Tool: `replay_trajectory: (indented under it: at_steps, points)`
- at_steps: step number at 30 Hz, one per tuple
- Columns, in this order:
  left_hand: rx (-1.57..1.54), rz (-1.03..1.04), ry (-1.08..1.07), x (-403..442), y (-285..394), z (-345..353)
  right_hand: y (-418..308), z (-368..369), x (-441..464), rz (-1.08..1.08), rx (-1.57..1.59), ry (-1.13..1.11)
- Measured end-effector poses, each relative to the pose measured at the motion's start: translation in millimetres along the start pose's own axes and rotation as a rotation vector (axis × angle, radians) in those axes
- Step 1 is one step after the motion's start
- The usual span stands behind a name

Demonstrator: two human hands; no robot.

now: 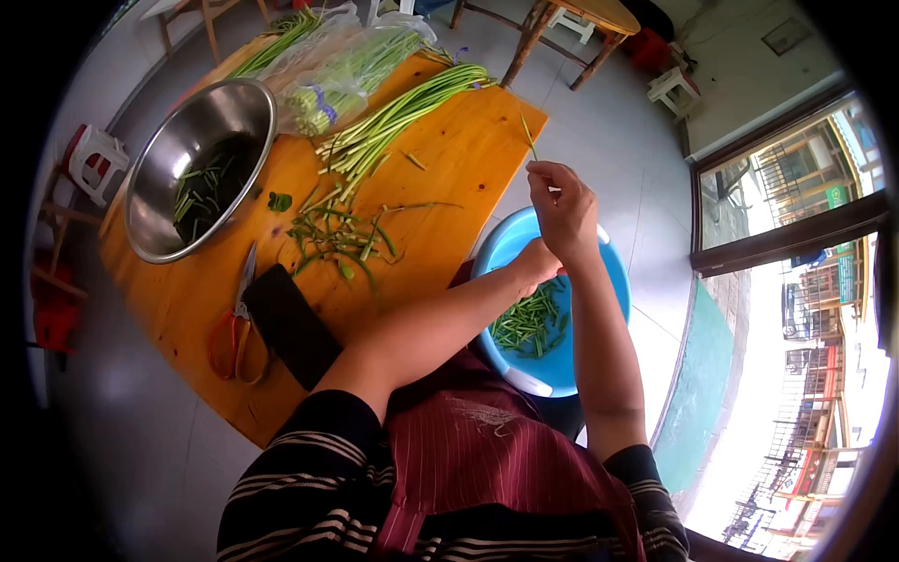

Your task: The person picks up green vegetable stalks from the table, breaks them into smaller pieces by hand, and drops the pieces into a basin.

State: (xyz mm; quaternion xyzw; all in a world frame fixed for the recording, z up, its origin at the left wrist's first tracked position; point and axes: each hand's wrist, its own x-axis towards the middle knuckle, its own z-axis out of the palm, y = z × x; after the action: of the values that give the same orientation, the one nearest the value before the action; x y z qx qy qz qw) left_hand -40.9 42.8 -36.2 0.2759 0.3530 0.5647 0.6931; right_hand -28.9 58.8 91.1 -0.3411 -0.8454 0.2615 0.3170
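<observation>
My right hand (565,208) is raised over the far side of a blue basin (615,272). Its fingers pinch a thin garlic scape (529,138), whose tip sticks up past them. Lower down and partly behind my right wrist, my left hand (537,263) is closed over the basin; what its fingers hold is hidden. Short cut green pieces (532,323) lie in the basin. On the wooden table to the left are a loose bunch of long garlic scapes (398,117) and a tangle of trimmed stem ends (342,234).
A steel bowl (150,201) with dark contents and green pieces sits at the table's left. Scissors (243,318) lie beside a black phone-like slab (288,325). Bagged green stems (351,80) are at the far end. Stools (96,164) and a wooden-legged table (599,14) stand around.
</observation>
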Motion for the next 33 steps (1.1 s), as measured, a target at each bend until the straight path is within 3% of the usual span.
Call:
replay_trajectory:
  at_steps: [1,3,5,7,9,12,17,19,23,28,33]
  points:
    - [0.016,-0.013,-0.046,4.5,-1.3,0.1,14.1,-15.8,-8.5,0.092,-0.037,0.059]
    - [0.046,-0.061,0.071,4.0,-1.4,4.9,49.4,-45.2,-31.0,0.304,0.019,0.140]
    - [0.064,-0.060,0.061,-2.4,4.6,7.0,84.6,-60.0,-59.1,0.356,0.066,0.190]
    - [0.040,-0.052,0.074,-3.3,5.0,9.0,99.9,-68.7,-90.7,0.663,0.222,0.040]
    - [0.050,-0.059,0.090,-2.3,4.5,8.4,117.8,-69.9,-123.5,0.689,0.164,-0.148]
    - [0.036,-0.030,0.112,0.4,1.7,4.3,128.8,-60.6,-161.0,0.774,0.317,-0.270]
    - [0.014,0.011,0.118,0.3,0.8,3.5,123.8,-52.3,-181.4,0.780,0.539,-0.195]
    - [0.030,-0.006,0.113,-1.6,2.8,6.9,123.2,-53.0,-180.4,0.777,0.327,-0.215]
    - [0.027,0.048,0.091,0.4,-2.6,6.3,120.8,-51.7,-177.4,0.765,0.289,-0.189]
    - [0.118,0.222,0.019,-7.3,-4.8,20.2,136.7,-33.5,-173.5,0.795,0.021,0.066]
    - [0.411,0.322,0.009,-11.9,-13.4,30.3,156.7,-18.6,-162.8,0.859,0.095,0.215]
